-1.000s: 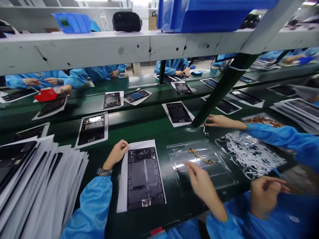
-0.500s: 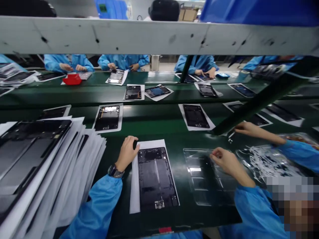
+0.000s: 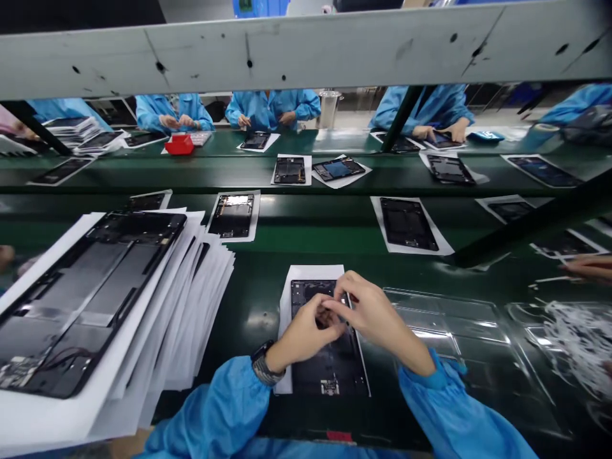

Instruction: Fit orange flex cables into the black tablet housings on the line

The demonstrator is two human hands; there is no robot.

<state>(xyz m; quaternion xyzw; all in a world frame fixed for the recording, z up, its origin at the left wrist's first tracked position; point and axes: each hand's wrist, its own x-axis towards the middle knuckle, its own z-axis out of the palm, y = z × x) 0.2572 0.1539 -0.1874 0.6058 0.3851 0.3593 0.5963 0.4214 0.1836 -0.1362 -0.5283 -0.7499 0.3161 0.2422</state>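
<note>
An opened tablet casing with dark inner surfaces lies on a sheet of white paper right in front of me. Over its upper half, my left hand and my right hand meet, thumbs and forefingers curled towards each other. Both are closed in a pinch at the fingertips; whatever they hold is too small or too hidden to name. A dark watch is on my left wrist. To the right of my right hand lies a clear plastic tray with compartments.
A tall stack of paper sheets topped by another tablet casing stands at left. White strips fill a tray at far right, near a co-worker's hand. More casings lie along the green line; a green post slants across.
My right hand has come left from the clear tray to above the tablet casing. My left hand has moved from the paper's upper left edge to meet it. The view has shifted left.
</note>
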